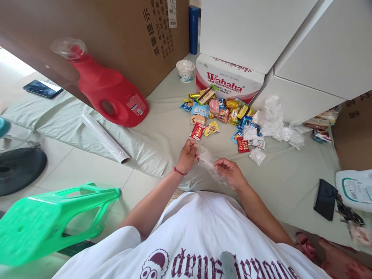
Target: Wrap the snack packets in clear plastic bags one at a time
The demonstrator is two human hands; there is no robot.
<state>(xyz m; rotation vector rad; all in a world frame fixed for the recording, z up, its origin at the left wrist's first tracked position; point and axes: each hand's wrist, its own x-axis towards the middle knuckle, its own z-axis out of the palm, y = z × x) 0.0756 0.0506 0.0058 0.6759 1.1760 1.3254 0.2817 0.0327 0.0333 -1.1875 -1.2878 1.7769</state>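
A small clear plastic bag (207,161) is stretched between both my hands, just above a pale green sheet (162,135) on the floor. My left hand (187,155) pinches the bag's upper end, a red string on that wrist. My right hand (229,172) pinches its lower end. Just beyond my hands lies a pile of wrapped snacks (221,110), the nearest being a red packet (197,131) and a yellow one (211,128). To the right of the snacks sit crumpled clear bags (271,120), several of them.
A red detergent jug (109,91) lies to the left beside a clear film roll (104,137). A Wahaha carton (228,77), a paper cup (185,70) and white cabinets stand at the back. A green stool (49,221), two phones (42,88) (325,199) and keys (347,211) lie around.
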